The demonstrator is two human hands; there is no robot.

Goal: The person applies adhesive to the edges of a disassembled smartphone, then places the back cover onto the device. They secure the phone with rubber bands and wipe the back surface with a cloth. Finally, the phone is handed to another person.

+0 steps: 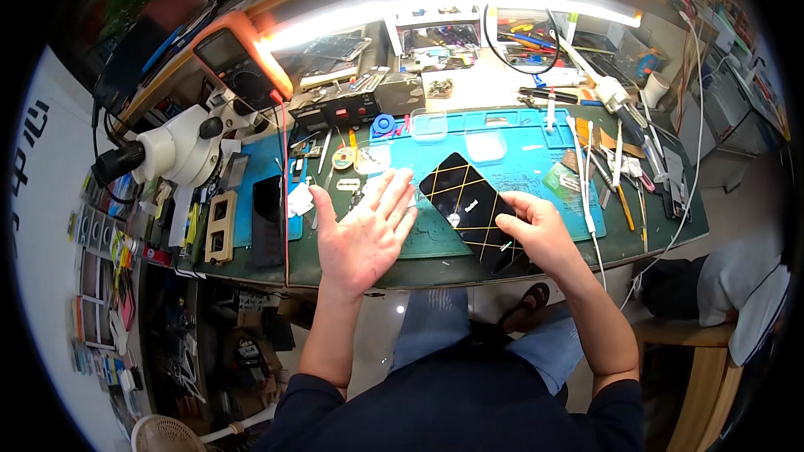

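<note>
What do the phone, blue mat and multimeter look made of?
Phone: glass or plastic, seemingly glossy; its black, gold-lined face looks smooth, but the view can't separate the two.
Mat: probably silicone, fairly matte; moulded compartments run along its far edge.
Multimeter: likely plastic, perhaps with a rubber surround; thick, rounded orange border around a dark face.

Readable marks, few: big black characters stacked down the white wall (52, 201) at 9 o'clock, lowest ones fading into the dark rim. Black gold-lined phone (456, 192), just off centre toward 3 o'clock: one short pale word around the middle of its back, small, set at a slant. Orange meter (243, 63), between 10 and 11 o'clock: pale markings ringing the dial, too small to make out. Wire spool (343, 157), 10 o'clock nearer centre: round label, print illegible.
</note>
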